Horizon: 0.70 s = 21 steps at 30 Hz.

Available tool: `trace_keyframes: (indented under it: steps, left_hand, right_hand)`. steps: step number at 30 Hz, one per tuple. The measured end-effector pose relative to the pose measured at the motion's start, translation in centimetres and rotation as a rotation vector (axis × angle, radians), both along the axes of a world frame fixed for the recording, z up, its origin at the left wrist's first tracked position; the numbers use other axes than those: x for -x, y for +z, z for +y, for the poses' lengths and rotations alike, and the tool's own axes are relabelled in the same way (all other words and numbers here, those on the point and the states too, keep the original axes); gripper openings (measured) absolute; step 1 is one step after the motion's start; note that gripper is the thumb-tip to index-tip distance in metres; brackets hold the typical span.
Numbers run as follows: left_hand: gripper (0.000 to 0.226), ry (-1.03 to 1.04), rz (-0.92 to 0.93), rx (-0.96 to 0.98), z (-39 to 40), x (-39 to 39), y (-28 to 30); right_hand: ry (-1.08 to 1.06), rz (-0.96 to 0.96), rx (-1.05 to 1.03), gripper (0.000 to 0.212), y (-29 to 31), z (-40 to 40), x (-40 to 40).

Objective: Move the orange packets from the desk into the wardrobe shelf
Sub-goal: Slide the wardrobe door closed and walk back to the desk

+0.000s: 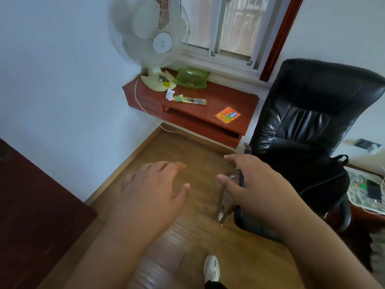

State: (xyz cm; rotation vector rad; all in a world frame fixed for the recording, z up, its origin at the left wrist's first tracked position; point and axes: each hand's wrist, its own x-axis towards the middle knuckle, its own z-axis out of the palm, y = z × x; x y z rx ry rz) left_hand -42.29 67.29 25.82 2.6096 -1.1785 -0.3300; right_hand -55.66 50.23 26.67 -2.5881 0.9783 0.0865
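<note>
Black chair (308,126) at counter's (227,97) right end. Left hand (154,188) and right hand (250,184) over floor, fingers apart, holding nothing (well short of counter). Orange packet (227,115) flat near counter's front right corner.

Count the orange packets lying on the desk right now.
1. The orange packet lies flat near the desk's front right corner, close to the black chair. The long yellow packet further left is not orange. Others may be out of view.
</note>
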Motion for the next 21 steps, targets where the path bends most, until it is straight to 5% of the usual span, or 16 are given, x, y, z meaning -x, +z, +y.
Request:
trace_keyframes:
  steps: [21]
  left_hand:
    - [0.052, 0.243, -0.090, -0.098, -20.1, -15.6, 1.7]
  right_hand:
    - [0.224, -0.141, -0.056, 0.059, -0.8, -23.0, -20.4]
